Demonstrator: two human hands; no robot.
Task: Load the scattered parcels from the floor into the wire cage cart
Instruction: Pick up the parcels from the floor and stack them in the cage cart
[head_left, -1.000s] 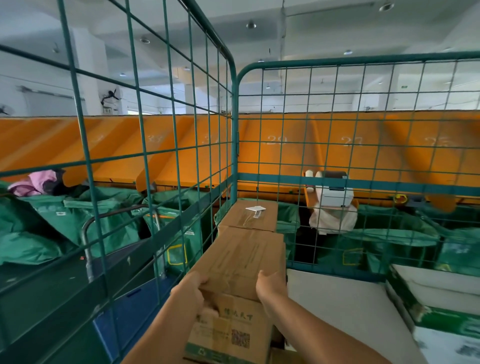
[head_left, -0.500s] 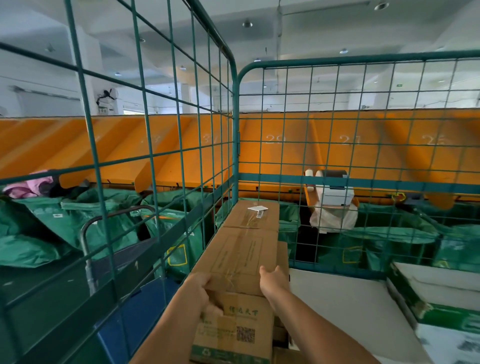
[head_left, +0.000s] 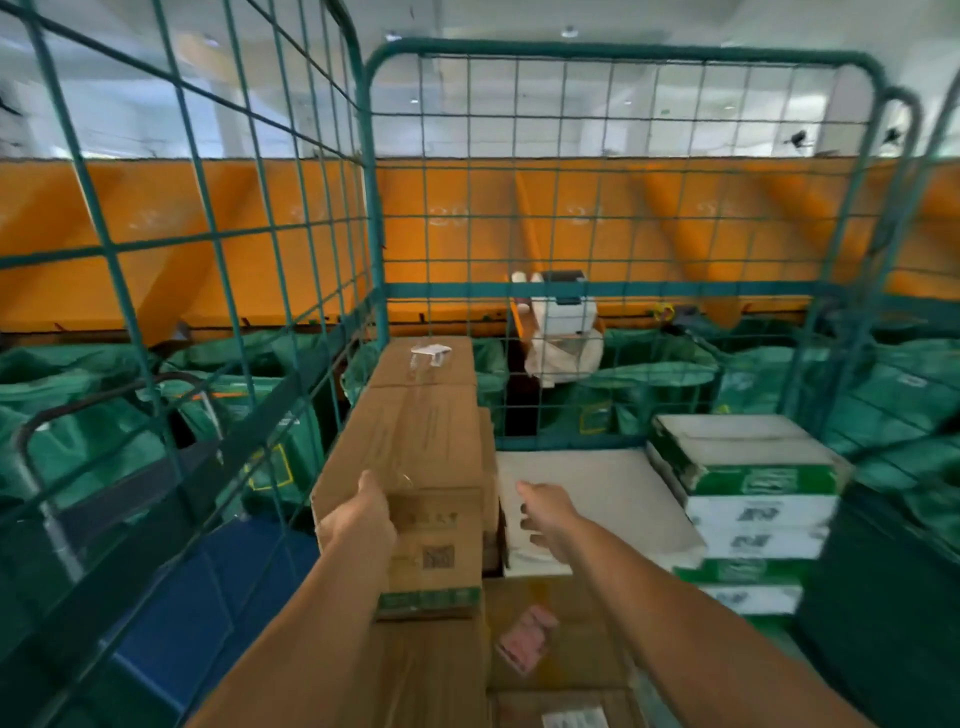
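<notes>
Resting left hand against brown carton, fingers hidden; right hand hovering apart, fingers loosely curled, empty.

— Where does the view look from?
— From the person's head, just at the open side of the wire cage cart, facing forward and down into it.
— How near?
— Close: both forearms reach in from the bottom edge, and the stacked cardboard box sits within reach.
— Another view?
— No, only this one.
</notes>
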